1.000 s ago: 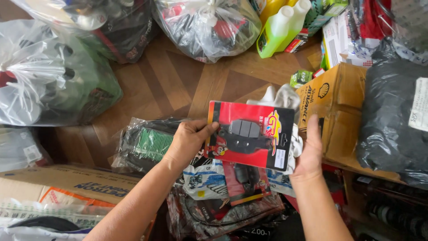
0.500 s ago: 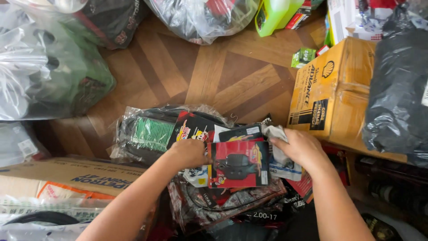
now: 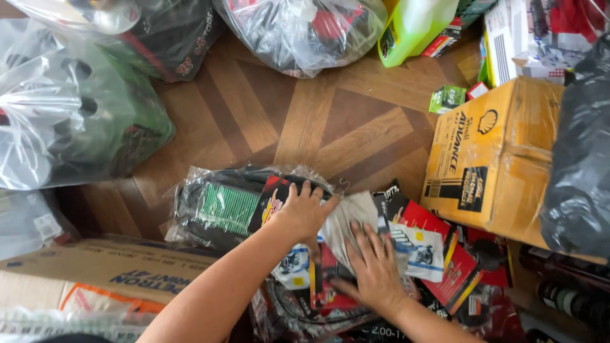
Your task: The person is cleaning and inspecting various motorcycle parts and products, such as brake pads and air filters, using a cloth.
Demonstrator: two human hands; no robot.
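Observation:
My left hand (image 3: 302, 213) rests, fingers spread, on a heap of packaged parts, at the edge of a black and red packet (image 3: 274, 198) and a grey plastic bag (image 3: 351, 219). My right hand (image 3: 375, 267) lies flat on the same heap just below, fingers apart, pressing on the grey bag and a red card blister pack (image 3: 325, 291) tucked into the pile. Left of my left hand lies a clear-wrapped green and black air filter (image 3: 222, 206). Neither hand grips anything that I can see.
A yellow cardboard box (image 3: 492, 159) stands to the right, with a black plastic bag (image 3: 581, 165) against it. Clear bags of parts (image 3: 63, 121) (image 3: 298, 32) ring the wooden floor (image 3: 298, 121). A green bottle (image 3: 413, 25) is at the back, a flat carton (image 3: 108, 267) at front left.
The red blister pack was held up in both hands, then lowered into the heap. Both hands now lie on top of the pile, and the view has tipped down toward it.

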